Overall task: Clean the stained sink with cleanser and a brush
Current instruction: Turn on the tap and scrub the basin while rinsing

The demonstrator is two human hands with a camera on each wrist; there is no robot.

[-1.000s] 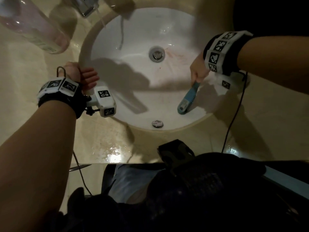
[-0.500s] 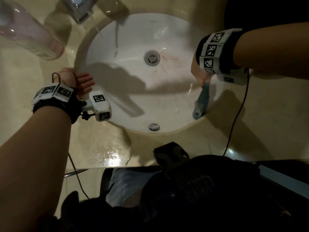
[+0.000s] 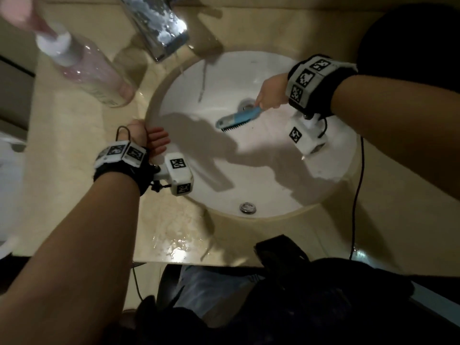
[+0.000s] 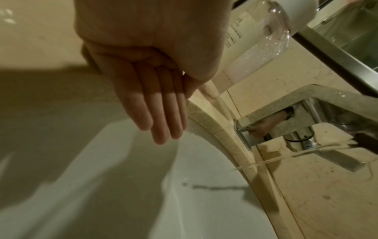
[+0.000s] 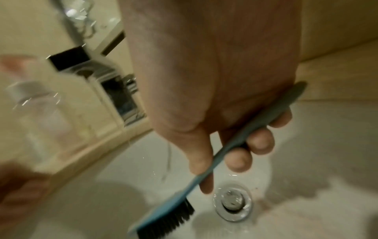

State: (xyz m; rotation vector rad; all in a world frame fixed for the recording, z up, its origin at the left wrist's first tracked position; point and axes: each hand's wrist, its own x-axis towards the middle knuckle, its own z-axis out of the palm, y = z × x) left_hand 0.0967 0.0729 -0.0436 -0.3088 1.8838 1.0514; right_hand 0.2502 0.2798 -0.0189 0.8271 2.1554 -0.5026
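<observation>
Beige tabletop (image 3: 74,185) surrounds a white sink (image 3: 249,175); right hand (image 3: 270,94) grips a blue brush (image 3: 237,119) near the drain (image 5: 233,202), left hand (image 3: 149,138) flat-fingered at 9 o'clock; wrist view shows black bristles.

Tabletop (image 3: 388,220): beige marble-like stone, filling the middle of the frame, wet and glossy near its front edge.
Sink (image 3: 249,185): white oval basin set into it, centre.
Bottle (image 3: 94,75): clear, pinkish, upper left.
Faucet (image 3: 159,28): chrome, top centre.
Left hand (image 3: 146,139): rests at the basin's left rim.
</observation>
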